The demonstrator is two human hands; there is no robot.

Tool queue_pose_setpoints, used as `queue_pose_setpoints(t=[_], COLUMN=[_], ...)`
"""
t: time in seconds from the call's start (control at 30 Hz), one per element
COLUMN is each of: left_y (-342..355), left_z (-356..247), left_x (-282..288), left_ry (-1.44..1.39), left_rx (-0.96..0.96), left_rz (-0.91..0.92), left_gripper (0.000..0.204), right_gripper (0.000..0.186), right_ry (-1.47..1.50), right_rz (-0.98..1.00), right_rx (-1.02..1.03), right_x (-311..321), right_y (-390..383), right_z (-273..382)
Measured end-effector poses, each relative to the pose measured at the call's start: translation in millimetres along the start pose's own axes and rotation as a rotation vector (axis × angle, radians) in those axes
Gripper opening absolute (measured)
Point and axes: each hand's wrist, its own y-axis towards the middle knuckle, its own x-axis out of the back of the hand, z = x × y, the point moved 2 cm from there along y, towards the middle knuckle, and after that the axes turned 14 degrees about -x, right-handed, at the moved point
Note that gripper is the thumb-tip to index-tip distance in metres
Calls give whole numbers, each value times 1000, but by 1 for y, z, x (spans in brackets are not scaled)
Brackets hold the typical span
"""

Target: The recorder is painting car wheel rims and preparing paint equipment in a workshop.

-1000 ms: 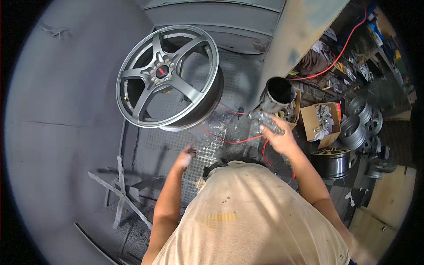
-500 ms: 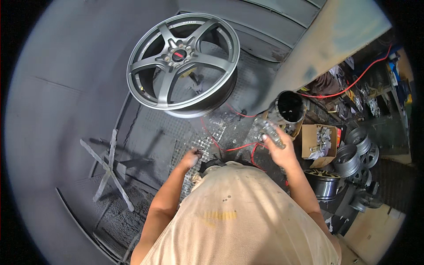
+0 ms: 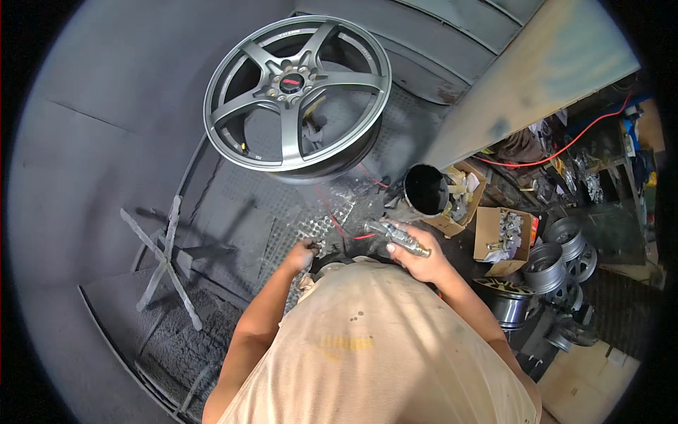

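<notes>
In my right hand (image 3: 418, 256) is a metal spray gun (image 3: 401, 238), fingers wrapped round its grip. A round metal cup (image 3: 406, 206), dark inside and with its top uncovered, is on the gun's far side. My left hand (image 3: 302, 253) is closed in front of my waist, its fingertips dark; whatever it may hold is hidden. Beyond both hands a grey five-spoke wheel rim (image 3: 290, 134) with a black and red centre cap sits raised above the floor, tilted. What supports the rim is mostly hidden.
A red hose (image 3: 364, 237) runs near my waist. At left stands a grey-coated cross-shaped stand (image 3: 166, 261). To the right are cardboard boxes (image 3: 494, 240) of small parts and several wheel rims (image 3: 544, 268). A pale panel (image 3: 530, 85) slants across the upper right.
My right hand has brought the spray gun and its cup leftward and nearer my body. My left hand stays nearly in place. The view has shifted slightly.
</notes>
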Motion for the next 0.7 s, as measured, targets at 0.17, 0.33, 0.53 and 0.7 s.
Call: queue_pose_setpoints(t=[0.17,0.33,0.53,0.7], left_y=[26,66,88,84], left_z=[-1,-75,-93,-99], left_x=[27,91,108,77], left_ry=[-201,-567,-623,-457], left_rx=[-53,-92,-4,-49], left_rz=[-85,-475,-297,-135], left_gripper=[50,52,52,72], right_gripper=[44,46,44,44], right_ry=[-120,-168,-13,-35], right_rz=[-228,-552,-509,-277], right_rx=[-40,122,-13,73], right_x=[22,58,49,12], right_y=[-1,1,7,0], right_z=[-1,-2,-8,1])
